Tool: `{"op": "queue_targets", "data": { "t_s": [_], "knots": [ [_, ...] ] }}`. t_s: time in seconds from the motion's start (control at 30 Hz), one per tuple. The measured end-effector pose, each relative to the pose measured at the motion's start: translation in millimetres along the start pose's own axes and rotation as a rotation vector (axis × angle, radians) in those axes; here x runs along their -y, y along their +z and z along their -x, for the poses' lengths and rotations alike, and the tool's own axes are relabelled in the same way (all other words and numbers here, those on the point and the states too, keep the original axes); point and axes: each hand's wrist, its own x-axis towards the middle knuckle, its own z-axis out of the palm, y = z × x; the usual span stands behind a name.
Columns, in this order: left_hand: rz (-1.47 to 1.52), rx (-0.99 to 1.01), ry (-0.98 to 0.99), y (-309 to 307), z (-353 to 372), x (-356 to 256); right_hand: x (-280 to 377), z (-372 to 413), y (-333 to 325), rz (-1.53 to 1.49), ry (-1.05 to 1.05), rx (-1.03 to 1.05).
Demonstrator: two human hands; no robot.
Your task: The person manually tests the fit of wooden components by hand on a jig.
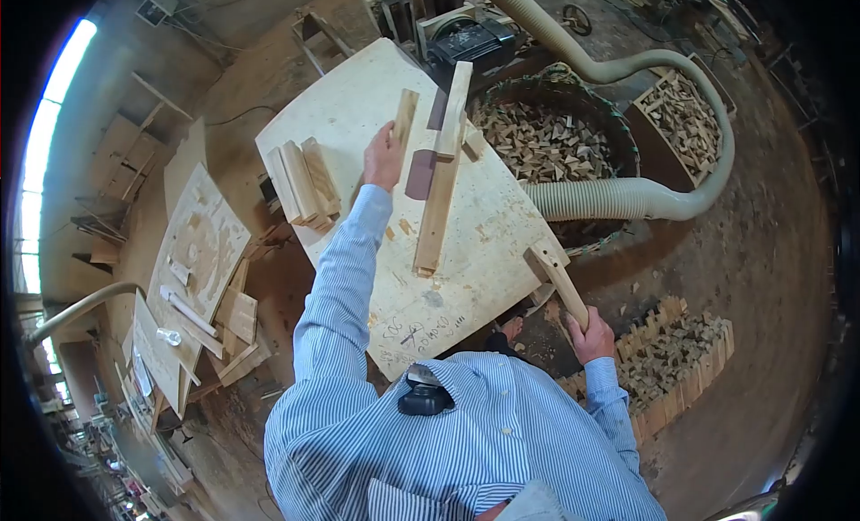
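Note:
My left hand [383, 158] is closed around the lower end of a short wooden strip [406, 116] above the far part of the pale tabletop [349, 91]. Just right of it, a wooden guide bar [439, 212] with dark reddish-brown blocks [420, 174] lies on the table. My right hand [592, 336] grips one end of a longer wooden piece [562, 281]. This piece has small dark holes near its far end, which is at the table's right corner. Several wooden strips [305, 182] lie stacked at the table's left edge.
Beyond the table stands a dark motor [470, 44]. A ribbed hose [582, 199] runs past a round basket [627, 131] of wood offcuts. More offcuts fill a box [685, 118] and a wooden-sided bin [667, 369]. At left is a cluttered board [202, 225].

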Motion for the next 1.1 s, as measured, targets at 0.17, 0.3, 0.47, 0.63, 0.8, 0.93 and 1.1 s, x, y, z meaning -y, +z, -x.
{"op": "queue_targets", "data": {
  "t_s": [0.17, 0.3, 0.47, 0.63, 0.8, 0.93, 1.1],
  "knots": [
    [-0.05, -0.022, 0.026, 57.9, -23.2, -2.9, 4.3, 0.2, -1.7, -0.016, -0.011, -0.021],
    [-0.112, 0.003, 0.008, 73.7, -34.5, -15.5, 3.4, 1.4, -1.6, -0.011, -0.01, -0.02],
    [-0.124, -0.018, -0.013, 87.0, -44.1, -17.8, 3.1, 2.1, -0.6, -0.037, -0.026, -0.036],
    [-0.146, -0.012, -0.073, 84.0, -43.1, -25.5, 1.9, 2.4, 2.6, -0.049, -0.044, -0.044],
    [-0.305, -0.041, -0.062, 85.6, -41.0, -14.6, -0.2, 3.6, 5.7, -0.05, -0.052, -0.039],
    [-0.279, -0.014, -0.077, 80.1, -42.1, -15.4, 0.1, 0.3, 3.9, -0.046, -0.06, -0.021],
    [-0.25, -0.011, -0.11, 78.9, -43.9, -14.2, 0.7, -2.2, 7.6, -0.037, -0.061, -0.001]
  ]
}}
